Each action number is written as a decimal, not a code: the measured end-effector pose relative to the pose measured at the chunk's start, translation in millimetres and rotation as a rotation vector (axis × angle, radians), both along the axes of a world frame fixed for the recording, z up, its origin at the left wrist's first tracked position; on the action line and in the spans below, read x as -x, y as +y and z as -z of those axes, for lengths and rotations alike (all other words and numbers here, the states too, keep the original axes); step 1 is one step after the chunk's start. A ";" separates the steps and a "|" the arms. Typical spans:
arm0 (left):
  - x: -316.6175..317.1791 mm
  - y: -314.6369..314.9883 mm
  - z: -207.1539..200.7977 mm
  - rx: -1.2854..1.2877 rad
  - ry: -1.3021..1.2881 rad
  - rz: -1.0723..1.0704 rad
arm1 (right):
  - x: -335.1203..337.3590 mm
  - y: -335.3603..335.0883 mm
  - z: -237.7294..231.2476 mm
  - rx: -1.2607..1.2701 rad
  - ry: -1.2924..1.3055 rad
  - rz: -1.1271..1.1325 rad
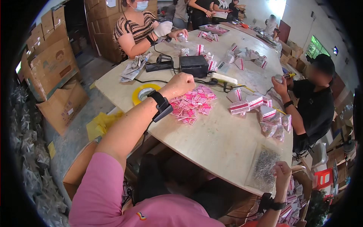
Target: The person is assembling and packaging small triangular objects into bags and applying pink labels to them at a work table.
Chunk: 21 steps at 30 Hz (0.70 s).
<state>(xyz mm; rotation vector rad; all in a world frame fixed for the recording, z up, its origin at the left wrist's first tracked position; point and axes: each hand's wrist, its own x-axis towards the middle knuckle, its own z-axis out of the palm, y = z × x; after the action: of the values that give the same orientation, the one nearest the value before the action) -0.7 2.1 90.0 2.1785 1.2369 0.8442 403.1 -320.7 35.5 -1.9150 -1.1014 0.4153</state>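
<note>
My left hand (180,84) is closed above a pile of small pink-and-white printed cards (193,104); whatever is inside its curled fingers is hidden. Low on the right, my right hand (283,174) has its fingers drawn together at the edge of a shallow clear tray (251,182) filled with thin silvery metal pieces (266,168). Whether it holds one of them is too small to see. Several clear packets with pink-striped header cards (254,102) lie heaped on the table, beyond the tray.
On the pale tabletop (211,140) lie a yellow tape roll (145,94), a black power box (194,65), a white power strip (224,78) and cables. One person (136,30) works across, another (315,94) at right. A carton of packets (293,200) stands below my right hand.
</note>
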 end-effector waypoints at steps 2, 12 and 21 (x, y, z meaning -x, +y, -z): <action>7.9 9.3 22.2 -0.220 0.173 0.115 | -5.4 0.4 7.9 -0.110 -0.257 -0.072; 20.0 29.1 59.3 -0.396 0.136 0.094 | -1.1 -0.6 5.9 -0.112 -0.158 -0.014; 3.2 6.9 3.4 0.372 -0.485 0.033 | 44.4 11.0 -13.3 -0.317 0.291 0.003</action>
<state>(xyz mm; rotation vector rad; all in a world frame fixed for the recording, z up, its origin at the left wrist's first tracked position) -4.0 9.0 86.7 1.5757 1.0112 0.9664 358.7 -309.7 48.8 -1.5237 -0.9119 0.4704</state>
